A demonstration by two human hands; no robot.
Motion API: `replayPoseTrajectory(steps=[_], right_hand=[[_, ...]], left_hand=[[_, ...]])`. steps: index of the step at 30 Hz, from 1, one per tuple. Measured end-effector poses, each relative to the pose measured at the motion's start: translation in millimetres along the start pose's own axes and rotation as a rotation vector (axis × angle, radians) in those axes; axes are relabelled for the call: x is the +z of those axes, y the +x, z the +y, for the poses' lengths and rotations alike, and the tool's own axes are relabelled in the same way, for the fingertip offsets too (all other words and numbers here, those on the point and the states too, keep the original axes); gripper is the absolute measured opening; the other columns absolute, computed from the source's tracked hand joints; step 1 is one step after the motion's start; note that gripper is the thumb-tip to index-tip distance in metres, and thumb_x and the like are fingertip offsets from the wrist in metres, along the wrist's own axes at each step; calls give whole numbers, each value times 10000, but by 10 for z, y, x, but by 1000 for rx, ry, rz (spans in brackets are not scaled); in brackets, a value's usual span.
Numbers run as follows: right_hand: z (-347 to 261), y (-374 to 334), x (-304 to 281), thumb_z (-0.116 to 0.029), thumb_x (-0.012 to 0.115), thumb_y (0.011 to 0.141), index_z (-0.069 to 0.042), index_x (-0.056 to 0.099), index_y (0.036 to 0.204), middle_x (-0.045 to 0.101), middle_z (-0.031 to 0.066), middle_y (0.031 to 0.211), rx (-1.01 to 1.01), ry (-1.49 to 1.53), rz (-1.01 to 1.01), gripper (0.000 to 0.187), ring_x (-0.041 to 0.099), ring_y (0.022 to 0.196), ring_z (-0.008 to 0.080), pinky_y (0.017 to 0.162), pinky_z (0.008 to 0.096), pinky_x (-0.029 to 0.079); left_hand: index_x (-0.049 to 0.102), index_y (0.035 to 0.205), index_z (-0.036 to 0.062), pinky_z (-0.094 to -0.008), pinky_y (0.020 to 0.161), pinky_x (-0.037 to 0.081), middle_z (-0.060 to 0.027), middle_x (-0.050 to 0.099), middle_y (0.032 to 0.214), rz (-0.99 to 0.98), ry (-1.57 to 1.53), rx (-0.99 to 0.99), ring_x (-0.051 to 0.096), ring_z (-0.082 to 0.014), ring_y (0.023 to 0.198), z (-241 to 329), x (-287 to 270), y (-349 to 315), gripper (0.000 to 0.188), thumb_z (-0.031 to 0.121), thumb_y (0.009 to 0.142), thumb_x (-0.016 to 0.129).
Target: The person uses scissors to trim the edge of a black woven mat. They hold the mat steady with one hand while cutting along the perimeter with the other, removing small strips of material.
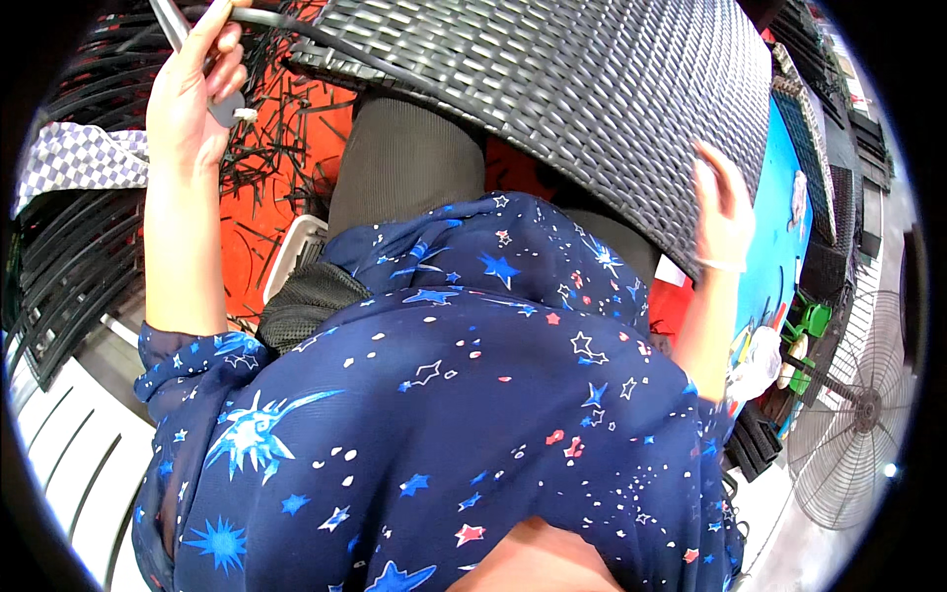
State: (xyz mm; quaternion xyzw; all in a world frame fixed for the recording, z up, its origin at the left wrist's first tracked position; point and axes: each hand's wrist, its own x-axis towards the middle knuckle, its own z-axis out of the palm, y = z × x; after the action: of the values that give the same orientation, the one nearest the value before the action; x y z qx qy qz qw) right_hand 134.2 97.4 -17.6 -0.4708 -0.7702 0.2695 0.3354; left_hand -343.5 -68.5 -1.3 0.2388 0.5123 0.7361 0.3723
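A black woven wicker panel (552,89) lies tilted across my lap and fills the upper middle. My left hand (202,89) is raised at the upper left, its fingers closed on a flat black plastic strip (326,41) that runs to the panel's near left edge. A grey metal piece (170,20) sticks up beside those fingers, and a dark disc-like part (227,111) with a pale knob shows under the palm; whether they are one tool I cannot tell. My right hand (723,207) rests at the panel's right side, fingers stretched, slightly blurred.
Cut black strips (271,138) litter the red surface at the left, with curved black strands and a checkered cloth (84,163) beyond. A white slatted seat (84,474) stands lower left. On the right are a blue surface (779,227), a clear plastic bag (758,360) and a caged fan (863,409).
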Motion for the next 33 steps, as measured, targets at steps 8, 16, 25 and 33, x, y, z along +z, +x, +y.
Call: replayPoseTrajectory(steps=[8, 16, 25, 33], right_hand=[[-1324, 264, 1706, -258, 657, 894, -38, 460, 1349, 631, 112, 1200, -512, 300, -724, 543, 586, 1116, 243, 994, 355, 426], [-1409, 307, 1289, -206, 820, 703, -59, 502, 1319, 564, 89, 1233, -448, 338, -505, 709, 519, 1187, 206, 1027, 341, 379], [-1471, 272, 806, -165, 724, 836, -28, 694, 934, 651, 10, 826, -146, 591, -923, 171, 588, 767, 76, 707, 235, 479], [-845, 209, 239, -83, 578, 876, 9, 639, 719, 602, 103, 800, -200, 628, -766, 193, 602, 798, 213, 718, 301, 440]], left_hand=[[609, 1094, -32, -176, 422, 243, 57, 487, 681, -164, -71, -193, 309, -9, 466, -70, 597, -368, 310, 248, 965, 572], [651, 1030, -17, -153, 419, 281, 16, 611, 731, -241, -144, -297, 348, 7, 454, -167, 731, -686, 260, 222, 932, 617], [617, 1084, -27, -163, 414, 292, 18, 572, 706, -284, -429, -414, 341, -4, 442, -294, 807, -762, 275, 214, 958, 582], [582, 1159, -31, -175, 418, 306, -29, 622, 806, -330, -712, -377, 325, -24, 464, -403, 553, -584, 282, 182, 979, 538]])
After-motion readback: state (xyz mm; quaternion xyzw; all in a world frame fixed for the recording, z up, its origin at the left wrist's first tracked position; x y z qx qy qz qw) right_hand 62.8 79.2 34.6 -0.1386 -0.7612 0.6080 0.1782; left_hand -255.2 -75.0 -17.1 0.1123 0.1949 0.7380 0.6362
